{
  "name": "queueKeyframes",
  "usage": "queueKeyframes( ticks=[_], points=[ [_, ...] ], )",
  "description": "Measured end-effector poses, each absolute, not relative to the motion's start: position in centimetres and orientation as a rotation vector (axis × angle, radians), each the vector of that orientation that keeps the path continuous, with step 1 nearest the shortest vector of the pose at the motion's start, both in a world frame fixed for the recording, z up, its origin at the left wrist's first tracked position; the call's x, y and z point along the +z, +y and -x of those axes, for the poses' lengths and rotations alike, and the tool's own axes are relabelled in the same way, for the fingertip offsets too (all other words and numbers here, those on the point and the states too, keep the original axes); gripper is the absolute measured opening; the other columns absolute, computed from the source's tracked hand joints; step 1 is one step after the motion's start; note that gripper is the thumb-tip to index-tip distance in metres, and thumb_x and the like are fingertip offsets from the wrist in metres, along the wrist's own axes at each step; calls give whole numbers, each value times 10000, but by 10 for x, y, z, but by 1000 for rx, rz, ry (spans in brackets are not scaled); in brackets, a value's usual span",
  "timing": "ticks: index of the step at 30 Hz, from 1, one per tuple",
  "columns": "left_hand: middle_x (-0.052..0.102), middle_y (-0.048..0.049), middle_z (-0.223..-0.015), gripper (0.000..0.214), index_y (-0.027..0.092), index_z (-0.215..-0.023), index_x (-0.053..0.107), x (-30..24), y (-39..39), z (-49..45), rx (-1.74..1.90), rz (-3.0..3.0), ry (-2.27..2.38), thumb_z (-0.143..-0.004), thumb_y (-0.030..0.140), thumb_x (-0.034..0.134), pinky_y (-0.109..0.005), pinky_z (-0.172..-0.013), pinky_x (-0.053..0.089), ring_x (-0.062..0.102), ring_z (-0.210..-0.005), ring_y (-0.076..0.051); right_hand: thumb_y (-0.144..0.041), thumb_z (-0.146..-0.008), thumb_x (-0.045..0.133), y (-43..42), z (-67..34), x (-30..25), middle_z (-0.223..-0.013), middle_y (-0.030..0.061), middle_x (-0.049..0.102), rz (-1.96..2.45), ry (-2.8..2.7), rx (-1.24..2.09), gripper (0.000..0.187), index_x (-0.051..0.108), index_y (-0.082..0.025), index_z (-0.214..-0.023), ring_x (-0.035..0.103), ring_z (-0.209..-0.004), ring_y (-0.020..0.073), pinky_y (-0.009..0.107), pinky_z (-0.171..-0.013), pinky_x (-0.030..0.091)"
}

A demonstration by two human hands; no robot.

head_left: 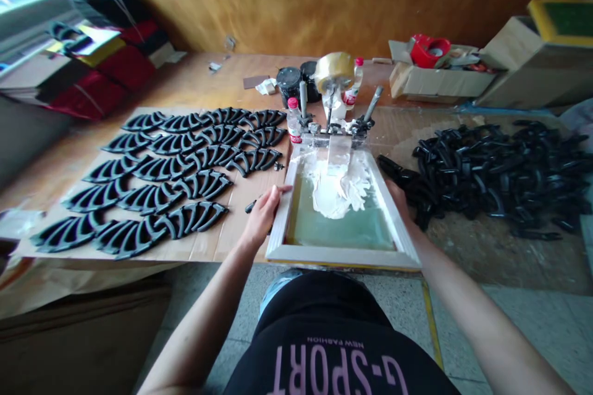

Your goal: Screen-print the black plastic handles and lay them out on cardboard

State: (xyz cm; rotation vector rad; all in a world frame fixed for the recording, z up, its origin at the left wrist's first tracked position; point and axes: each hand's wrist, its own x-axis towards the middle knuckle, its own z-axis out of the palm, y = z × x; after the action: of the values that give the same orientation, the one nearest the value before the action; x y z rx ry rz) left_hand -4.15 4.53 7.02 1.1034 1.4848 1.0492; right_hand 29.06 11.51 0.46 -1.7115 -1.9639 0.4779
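Observation:
A silkscreen frame (pixel 343 255) with a pale metal border lies in front of me, held at its far end by a metal clamp (pixel 331 126). Thick white ink (pixel 340 197) is spread over the far half of its green mesh (pixel 333 231), with a squeegee blade (pixel 340 154) in it. My left hand (pixel 265 213) is closed at the frame's left side, its index finger along the border; a black plastic piece (pixel 250 206) pokes out from it. Beside the right border is my right hand (pixel 399 200), its fingers mostly hidden by the frame.
Rows of curved black plastic pieces (pixel 148 197) lie on cardboard at left. A heap of similar black pieces (pixel 500 173) covers the right side. Behind the clamp stand bottles (pixel 293 120), dark tubs (pixel 289 83) and a tape roll (pixel 334 69). Cardboard boxes (pixel 440 81) sit back right.

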Motion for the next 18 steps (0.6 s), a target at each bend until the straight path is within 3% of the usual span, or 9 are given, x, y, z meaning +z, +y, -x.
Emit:
queueKeyframes(
  ticks=[3, 6, 11, 15, 18],
  points=[
    [631, -13, -792, 662, 215, -1400, 504, 20, 33, 40, 970, -1013, 1521, -833, 547, 585, -208, -530, 406, 538, -619, -119, -284, -903, 476, 143, -281, 24, -1183, 153, 610, 1649, -1910, 221, 388, 634, -100, -1205, 573, -1089, 258, 400, -958, 468],
    [643, -7, -809, 767, 224, -1484, 380, -20, 38, 39, 935, -1019, 1584, -811, 499, 620, -220, -579, 431, 564, -640, -124, -305, -803, 683, 158, -238, 40, -1313, 165, 530, 1472, -2134, 77, 520, 559, -150, -1284, 492, -1207, 309, 441, -1003, 418],
    [669, -18, -853, 691, 240, -1438, 448, -43, 45, 46, 862, -1070, 1617, -830, 544, 576, -244, -633, 462, 604, -704, -149, -207, -870, 594, 132, -198, 37, -945, 92, 661, 1462, -2541, 195, 123, 625, -156, -977, 589, -893, 223, 312, -776, 440],
    [674, -22, -867, 676, 246, -1422, 467, -46, 43, 49, 868, -1065, 1606, -833, 562, 567, -248, -643, 469, 610, -708, -150, -53, -834, 497, 99, -221, 35, -895, 73, 662, 939, -2830, 244, 198, 649, -161, -903, 579, -871, 192, 277, -737, 410],
    [678, -23, -874, 675, 238, -1405, 480, -47, 43, 48, 872, -1043, 1601, -826, 572, 573, -239, -618, 463, 606, -685, -144, -77, -808, 546, 97, -232, 40, -832, 29, 661, 767, -2874, 359, 166, 658, -189, -856, 578, -800, 171, 261, -691, 401]
  ],
)
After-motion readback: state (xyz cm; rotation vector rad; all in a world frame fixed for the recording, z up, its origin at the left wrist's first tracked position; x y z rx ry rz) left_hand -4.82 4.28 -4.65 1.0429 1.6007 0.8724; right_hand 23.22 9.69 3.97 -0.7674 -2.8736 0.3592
